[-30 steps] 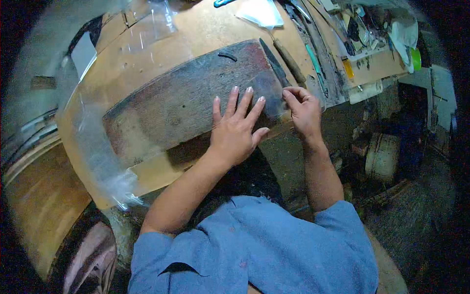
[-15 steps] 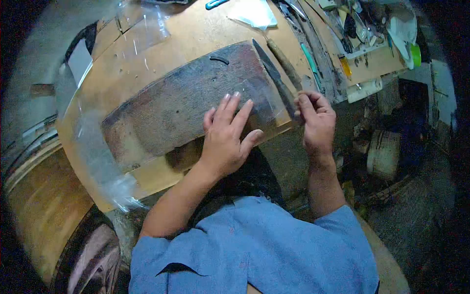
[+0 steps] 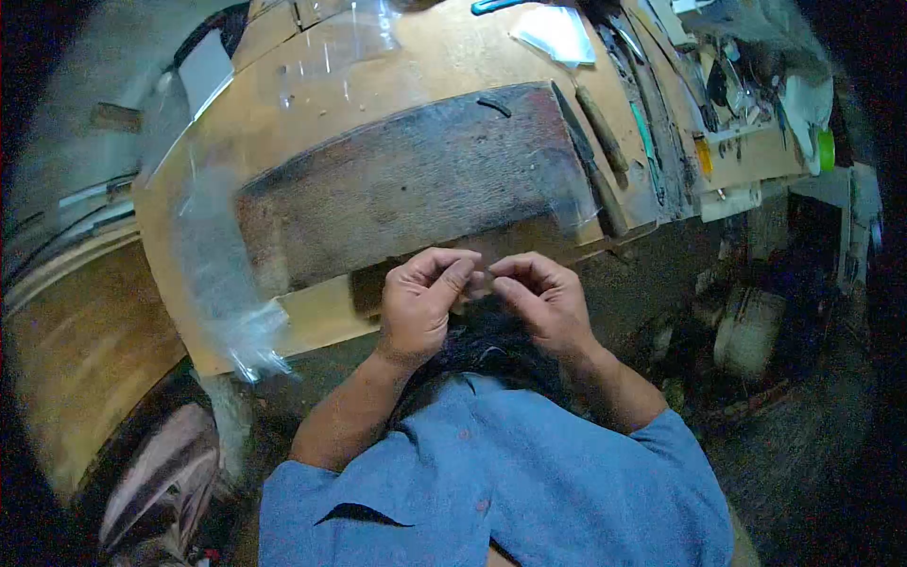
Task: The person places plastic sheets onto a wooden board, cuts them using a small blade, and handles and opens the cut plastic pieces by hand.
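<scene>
My left hand (image 3: 416, 307) and my right hand (image 3: 548, 307) are close together in front of the table's near edge. Thumb and fingers are pinched on both, and whatever is between them is too small or too clear to make out. Just beyond them lies a dark, worn board (image 3: 406, 189) with a scuffed surface. A small dark curved strip (image 3: 493, 107) rests near its far edge. Along the board's right end lies a dark-bladed knife (image 3: 609, 203), beside a tool with a wooden handle (image 3: 601, 132).
Clear plastic sheets (image 3: 213, 255) lie at the table's left, and more plastic film (image 3: 345, 42) at the back. A clear plastic bag (image 3: 557, 36) and a blue-handled tool (image 3: 496, 6) are at the far side. A teal tool (image 3: 645, 132) and cluttered small items stand right.
My left hand has lifted off the board and closed into a pinch. My right hand has moved left from beside the knife to meet it. The view has shifted slightly.
</scene>
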A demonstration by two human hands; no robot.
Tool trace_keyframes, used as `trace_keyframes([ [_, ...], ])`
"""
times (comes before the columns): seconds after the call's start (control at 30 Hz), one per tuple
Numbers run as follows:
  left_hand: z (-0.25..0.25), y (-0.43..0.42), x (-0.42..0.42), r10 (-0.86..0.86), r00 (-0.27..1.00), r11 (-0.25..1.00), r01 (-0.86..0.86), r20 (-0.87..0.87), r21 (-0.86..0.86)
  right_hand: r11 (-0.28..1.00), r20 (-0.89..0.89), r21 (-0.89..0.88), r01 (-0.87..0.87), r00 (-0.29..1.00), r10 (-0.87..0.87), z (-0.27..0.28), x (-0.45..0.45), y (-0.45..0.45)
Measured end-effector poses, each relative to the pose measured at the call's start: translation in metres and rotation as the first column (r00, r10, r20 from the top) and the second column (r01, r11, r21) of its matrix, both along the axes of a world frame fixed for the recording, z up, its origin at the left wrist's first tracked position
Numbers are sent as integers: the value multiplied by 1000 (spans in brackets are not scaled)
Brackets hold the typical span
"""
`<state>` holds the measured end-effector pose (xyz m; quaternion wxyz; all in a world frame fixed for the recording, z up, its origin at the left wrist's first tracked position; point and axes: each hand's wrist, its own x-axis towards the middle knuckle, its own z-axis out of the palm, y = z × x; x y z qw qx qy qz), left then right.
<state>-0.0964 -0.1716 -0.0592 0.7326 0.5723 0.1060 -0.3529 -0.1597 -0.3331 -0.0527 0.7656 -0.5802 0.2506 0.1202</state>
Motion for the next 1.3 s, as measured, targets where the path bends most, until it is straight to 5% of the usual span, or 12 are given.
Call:
trace_keyframes([
  [0.47, -14, 64, -19, 3, 992, 972, -32, 123, 231, 940, -58, -152, -305, 952, 300, -21, -15, 53],
  [0.77, -28, 90, -7, 140, 972, 960, -180, 188, 214, 961, -124, -82, -264, 959, 253, -36, -6, 80],
  [0.97, -31, 103, 8, 234, 889, 884, -363, 394, 294, 975, -104, -99, -197, 977, 187, -50, 12, 91],
  [1.03, -31, 110, 5, 193, 877, 862, -365, 439, 351, 969, -124, -118, -216, 972, 202, -56, 15, 92],
  [1.1, -31, 114, 0, -91, 777, 752, -356, 623, 555, 980, -141, -100, -172, 977, 157, -62, 16, 93],
  [1.13, -32, 115, -3, -90, 782, 752, -353, 617, 557, 980, -148, -99, -174, 976, 158, -65, 16, 93],
  [1.2, -33, 116, -9, -401, 569, 710, -302, 718, 636, 979, -172, -104, -175, 973, 156, -69, 14, 90],
  [1.3, -28, 104, -18, -591, 496, 604, -250, 636, 757, 976, -180, -115, -186, 970, 164, -67, 15, 91],
])
